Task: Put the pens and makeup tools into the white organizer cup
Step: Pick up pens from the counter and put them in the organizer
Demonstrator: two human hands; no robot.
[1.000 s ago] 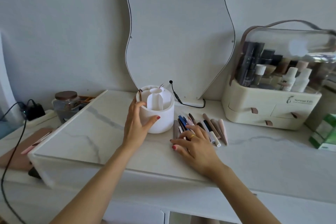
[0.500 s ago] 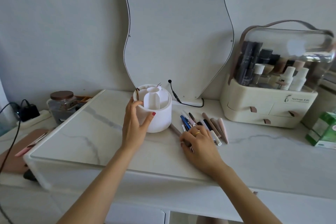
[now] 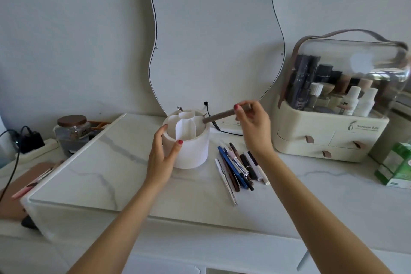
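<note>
The white organizer cup (image 3: 193, 151) stands on the marble top, divided into compartments inside. My left hand (image 3: 161, 158) grips its left side, thumb on the front rim. My right hand (image 3: 253, 121) is raised to the right of the cup and pinches a taupe makeup stick (image 3: 219, 116), tilted with its lower tip over the cup's right rim. A thin tool (image 3: 179, 108) pokes up at the cup's back left. Several pens and makeup pencils (image 3: 238, 167) lie in a row on the marble top right of the cup.
A wavy mirror (image 3: 213, 35) leans on the wall behind the cup, with a black cable (image 3: 224, 131) at its foot. A cosmetics case (image 3: 333, 118) full of bottles stands at the right, a green box (image 3: 398, 167) beyond it. A glass jar (image 3: 72, 133) and charger (image 3: 31, 140) sit left.
My right hand has picked a taupe stick out of the row and lifted it up and left to the cup's rim. My left hand stays on the cup.
</note>
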